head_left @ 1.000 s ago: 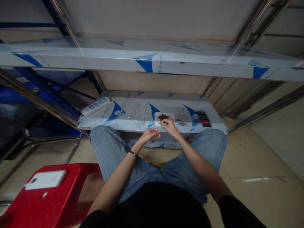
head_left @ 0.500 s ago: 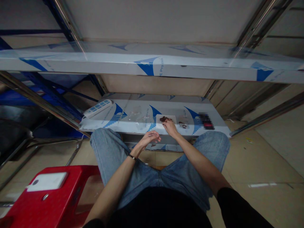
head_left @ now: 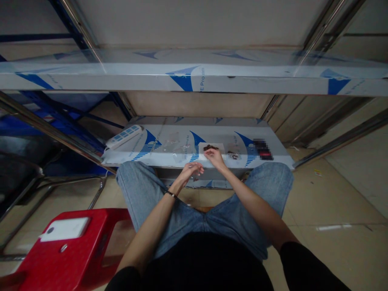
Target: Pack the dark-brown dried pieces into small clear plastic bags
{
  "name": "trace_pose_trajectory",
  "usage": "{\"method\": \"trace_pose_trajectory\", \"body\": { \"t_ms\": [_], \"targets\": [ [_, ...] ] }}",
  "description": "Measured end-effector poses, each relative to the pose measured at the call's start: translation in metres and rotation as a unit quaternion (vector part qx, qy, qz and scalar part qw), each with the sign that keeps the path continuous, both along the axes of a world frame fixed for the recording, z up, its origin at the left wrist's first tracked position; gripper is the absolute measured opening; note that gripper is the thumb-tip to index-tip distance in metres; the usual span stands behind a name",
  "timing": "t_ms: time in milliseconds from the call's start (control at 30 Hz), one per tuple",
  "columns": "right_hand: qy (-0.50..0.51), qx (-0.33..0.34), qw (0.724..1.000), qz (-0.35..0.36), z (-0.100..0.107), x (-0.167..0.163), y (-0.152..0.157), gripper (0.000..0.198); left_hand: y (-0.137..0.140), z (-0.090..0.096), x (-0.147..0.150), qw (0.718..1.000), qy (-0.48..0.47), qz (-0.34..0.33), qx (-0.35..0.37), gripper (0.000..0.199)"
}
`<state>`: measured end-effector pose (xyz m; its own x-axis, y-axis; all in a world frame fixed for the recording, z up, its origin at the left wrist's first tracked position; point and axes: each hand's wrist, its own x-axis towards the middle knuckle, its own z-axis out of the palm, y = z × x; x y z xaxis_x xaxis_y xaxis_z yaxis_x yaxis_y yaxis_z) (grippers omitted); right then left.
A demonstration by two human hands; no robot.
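My left hand (head_left: 191,170) is in front of the lower shelf's front edge, its fingers curled on what looks like a small clear plastic bag (head_left: 196,176), with a little dark matter low in it. My right hand (head_left: 214,157) is just above the near part of a white sheet or tray (head_left: 220,146). Its thumb and fingers are pinched together; anything between them is too small to make out. Behind those fingertips lies a pile of small dark brown pieces (head_left: 209,147). To the right sits a clump of small shiny pieces (head_left: 233,154), seemingly in clear plastic.
Clear plastic bags (head_left: 178,149) lie on the film-covered lower shelf (head_left: 151,159). A white power strip (head_left: 125,136) is at its left, a blurred-out dark and red item (head_left: 263,149) at its right. The upper shelf (head_left: 121,76) crosses above. A red stool (head_left: 75,250) holds a white phone-like device (head_left: 66,229).
My right hand has drawn back slightly from the brown pile, its fingers now pinched. My left hand stays nearly in place, with the bag showing more. The view has shifted slightly.
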<state>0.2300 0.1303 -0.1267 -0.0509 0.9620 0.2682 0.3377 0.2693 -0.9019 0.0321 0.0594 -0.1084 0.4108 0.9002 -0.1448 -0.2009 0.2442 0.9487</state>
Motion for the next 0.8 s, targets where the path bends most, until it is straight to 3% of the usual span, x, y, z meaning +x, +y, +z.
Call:
{"method": "trace_pose_trajectory", "body": {
  "t_ms": [133, 333, 533, 633, 800],
  "targets": [
    [0.078, -0.005, 0.996, 0.032, 0.021, -0.009, -0.03, 0.025, -0.001, 0.001, 0.005, 1.0, 0.009, -0.023, 0.006, 0.042],
    [0.026, 0.014, 0.999, 0.042, 0.044, -0.013, -0.055, 0.024, -0.002, 0.001, 0.01, 0.999, 0.037, -0.037, 0.013, 0.04],
    [-0.056, 0.079, 0.991, 0.097, 0.05, -0.022, -0.06, 0.017, -0.003, 0.005, 0.01, 0.998, 0.039, -0.037, 0.023, 0.037],
    [-0.093, 0.119, 0.986, 0.075, 0.053, -0.019, -0.06, 0.014, -0.003, 0.008, 0.009, 0.999, 0.025, -0.028, 0.015, 0.035],
    [-0.165, 0.12, 0.979, 0.03, 0.045, -0.006, -0.047, 0.021, -0.003, 0.01, 0.007, 1.0, -0.026, -0.017, 0.007, 0.038]
  ]
}}
